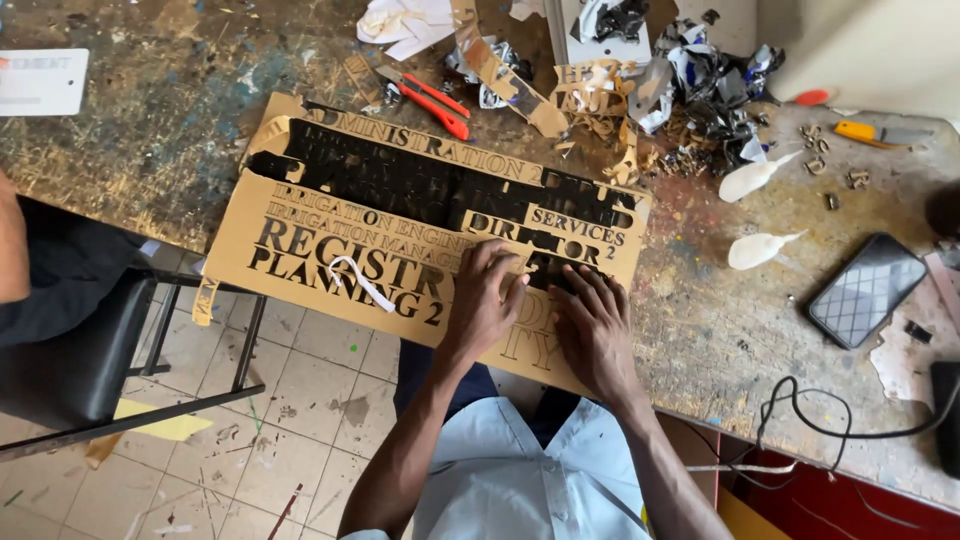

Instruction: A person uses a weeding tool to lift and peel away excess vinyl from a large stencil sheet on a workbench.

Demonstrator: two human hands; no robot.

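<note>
A gold-coloured sheet (300,215) with black cut-out lettering lies across the worn workbench (130,110), its near edge hanging past the table. My left hand (482,300) presses flat on the sheet's near right part, fingers spread. Just to its right, my right hand (592,322) rests on the sheet too, fingertips at the black cut-out letters. Neither hand holds a tool. A white curled strip (358,280) lies on the sheet, left of my left hand.
Red-handled pliers (437,104) and a heap of gold and black offcuts (650,90) lie behind the sheet. A phone (866,290), a black cable (830,425) and an orange-handled knife (866,131) sit at the right. Another person's arm (10,250) and a black chair (70,350) are at the left.
</note>
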